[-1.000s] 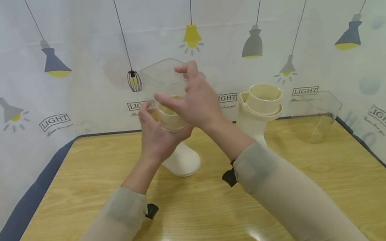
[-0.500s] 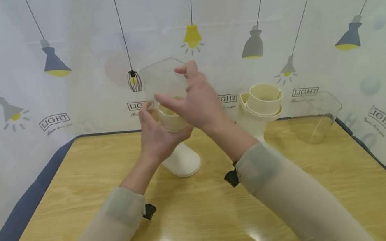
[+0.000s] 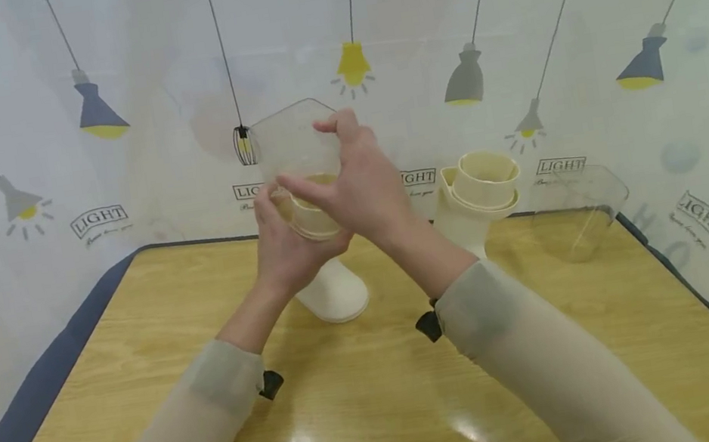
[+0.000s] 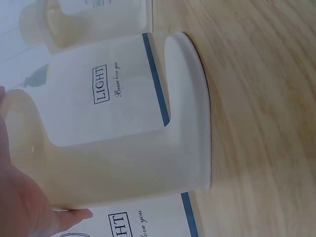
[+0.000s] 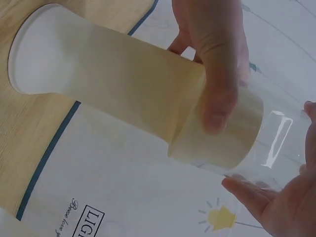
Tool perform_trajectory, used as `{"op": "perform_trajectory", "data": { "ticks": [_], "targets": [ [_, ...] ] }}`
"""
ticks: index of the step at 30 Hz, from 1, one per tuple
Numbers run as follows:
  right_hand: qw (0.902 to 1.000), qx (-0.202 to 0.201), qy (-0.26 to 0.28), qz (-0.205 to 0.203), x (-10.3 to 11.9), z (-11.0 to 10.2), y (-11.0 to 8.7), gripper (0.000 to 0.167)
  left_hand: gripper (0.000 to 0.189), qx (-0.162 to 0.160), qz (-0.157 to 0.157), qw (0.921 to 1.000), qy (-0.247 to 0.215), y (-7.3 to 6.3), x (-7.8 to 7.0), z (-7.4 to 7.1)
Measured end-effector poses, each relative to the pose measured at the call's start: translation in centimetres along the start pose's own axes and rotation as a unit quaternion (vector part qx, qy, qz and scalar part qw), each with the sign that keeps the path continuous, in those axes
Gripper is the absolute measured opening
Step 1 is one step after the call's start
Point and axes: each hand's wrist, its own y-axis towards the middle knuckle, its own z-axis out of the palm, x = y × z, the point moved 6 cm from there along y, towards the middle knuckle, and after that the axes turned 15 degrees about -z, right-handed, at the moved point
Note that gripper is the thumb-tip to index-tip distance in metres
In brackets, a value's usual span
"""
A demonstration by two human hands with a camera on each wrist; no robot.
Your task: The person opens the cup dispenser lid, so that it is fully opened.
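A cream plastic stand (image 3: 338,296) with a wide foot rises from the table near its back edge. Around its head curls my left hand (image 3: 292,242), thumb and fingers gripping just below a round cream collar (image 5: 242,128). My right hand (image 3: 366,188) holds a clear plastic container (image 3: 297,138) between thumb and fingers, above the collar. In the right wrist view, the container's lower end overlaps the collar. The left wrist view shows the stand's column (image 4: 118,168), with the left fingers at its upper end. The right hand hides part of the collar in the head view.
A second cream stand (image 3: 487,190) with a matching collar is at the back right. Beside it a second clear container (image 3: 581,218) rests on the wooden table (image 3: 368,402). A white printed curtain (image 3: 175,125) closes in the back and sides.
The clear container has shifted slightly up and to the left, the right hand moving a little with it. The left hand keeps its grip on the stand.
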Motion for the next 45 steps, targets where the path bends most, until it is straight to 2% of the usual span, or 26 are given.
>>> {"op": "perform_trajectory", "data": {
  "ticks": [4, 8, 11, 17, 19, 27, 31, 38, 45],
  "targets": [
    [0.9993, -0.011, 0.022, 0.029, -0.6, -0.4, -0.1, 0.081, 0.136, 0.006, -0.005, 1.0000, -0.001, 0.0, 0.0, -0.1],
    [0.9999, 0.013, 0.005, 0.007, 0.0, -0.2, -0.5, 0.088, 0.133, 0.020, -0.006, 0.9998, -0.001, 0.2, 0.1, 0.0],
    [0.9999, 0.009, 0.000, -0.011, 0.2, -0.2, -0.5, 0.090, 0.131, 0.020, -0.004, 0.9998, -0.008, 0.3, 0.1, -0.1],
    [0.9984, -0.008, 0.046, 0.031, -0.8, -0.4, -0.8, 0.085, 0.131, 0.041, -0.012, 0.9990, -0.008, 0.0, 0.4, -0.2],
    [0.9982, -0.011, 0.050, 0.032, -0.8, -0.4, -1.0, 0.085, 0.130, 0.048, -0.009, 0.9987, -0.011, -0.1, 0.4, -0.2],
    [0.9993, -0.036, 0.007, 0.007, 0.1, -0.5, -1.4, 0.087, 0.125, 0.071, 0.003, 0.9969, -0.032, -0.2, 0.1, -0.5],
    [0.9989, -0.044, 0.010, 0.007, 0.3, -0.9, -1.4, 0.085, 0.128, 0.078, 0.005, 0.9963, -0.036, -0.1, 0.0, -0.6],
    [0.9947, -0.092, 0.046, 0.006, 0.3, -3.2, -1.2, 0.084, 0.137, 0.088, 0.006, 0.9957, -0.026, 0.3, 0.4, -0.7],
    [0.9877, -0.140, 0.068, -0.016, 1.0, -6.7, -1.1, 0.081, 0.137, 0.127, 0.010, 0.9916, -0.025, 0.6, 0.9, -1.0]
  ]
}}
